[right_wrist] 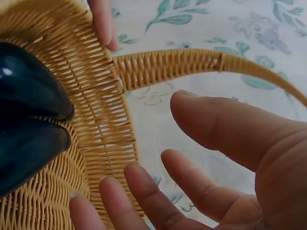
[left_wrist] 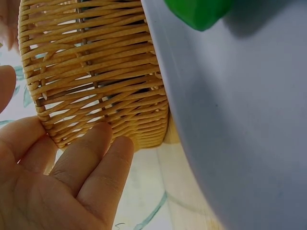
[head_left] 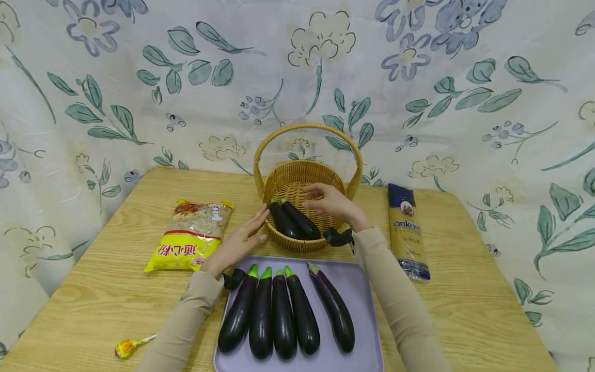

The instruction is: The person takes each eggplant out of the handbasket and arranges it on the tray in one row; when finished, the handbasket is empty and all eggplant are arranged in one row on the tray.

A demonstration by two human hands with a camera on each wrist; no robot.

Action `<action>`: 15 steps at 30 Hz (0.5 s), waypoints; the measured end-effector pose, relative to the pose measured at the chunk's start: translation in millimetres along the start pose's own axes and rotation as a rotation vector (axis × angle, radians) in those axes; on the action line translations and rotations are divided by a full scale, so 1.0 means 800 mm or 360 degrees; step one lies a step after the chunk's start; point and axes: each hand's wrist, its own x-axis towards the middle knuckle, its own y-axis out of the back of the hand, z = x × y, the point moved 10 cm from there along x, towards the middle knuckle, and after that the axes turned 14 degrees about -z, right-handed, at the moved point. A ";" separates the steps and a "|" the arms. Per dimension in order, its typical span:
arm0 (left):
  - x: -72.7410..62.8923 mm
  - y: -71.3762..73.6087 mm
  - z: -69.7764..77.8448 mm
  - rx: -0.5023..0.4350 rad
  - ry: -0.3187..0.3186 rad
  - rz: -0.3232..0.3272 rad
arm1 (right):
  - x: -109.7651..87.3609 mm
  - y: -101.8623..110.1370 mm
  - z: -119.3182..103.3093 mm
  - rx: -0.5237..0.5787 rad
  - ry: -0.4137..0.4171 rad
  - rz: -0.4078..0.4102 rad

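Observation:
A wicker basket [head_left: 302, 178] with a tall arched handle stands at the back of the table. Two dark eggplants [head_left: 294, 219] lie side by side inside it. My left hand [head_left: 241, 240] rests its fingers against the basket's left side, and in the left wrist view the fingertips [left_wrist: 122, 146] are at the weave. Over the basket's right part is my right hand [head_left: 332, 201], fingers loosely bent and holding nothing. In the right wrist view its thumb [right_wrist: 211, 120] is spread apart from the fingers. In front, a lilac tray [head_left: 367, 315] bears several eggplants [head_left: 281, 315] with green stems.
Left of the basket lies a yellow bag of pasta [head_left: 192, 237]. A blue and gold spaghetti packet [head_left: 406, 232] is at the right. Near the front left is a lollipop [head_left: 127, 347]. Behind the wooden table [head_left: 469, 310] hangs a floral cloth [head_left: 260, 77].

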 end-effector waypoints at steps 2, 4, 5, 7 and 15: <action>0.000 0.000 -0.001 -0.0004 -0.0001 -0.0002 | 0.006 0.000 0.000 -0.0023 -0.0019 0.0007; 0.000 -0.002 -0.001 -0.0003 -0.0010 -0.0007 | 0.011 0.000 0.003 -0.0025 -0.0048 0.0014; 0.000 -0.002 -0.001 -0.0007 -0.0009 -0.0011 | 0.014 -0.001 0.005 -0.0034 -0.0061 0.0015; 0.000 -0.003 -0.002 -0.0009 -0.0011 -0.0017 | 0.019 -0.001 0.010 -0.0042 -0.0094 0.0018; 0.000 -0.001 -0.002 0.0000 -0.0001 -0.0023 | 0.034 -0.004 0.021 -0.0057 -0.0163 0.0033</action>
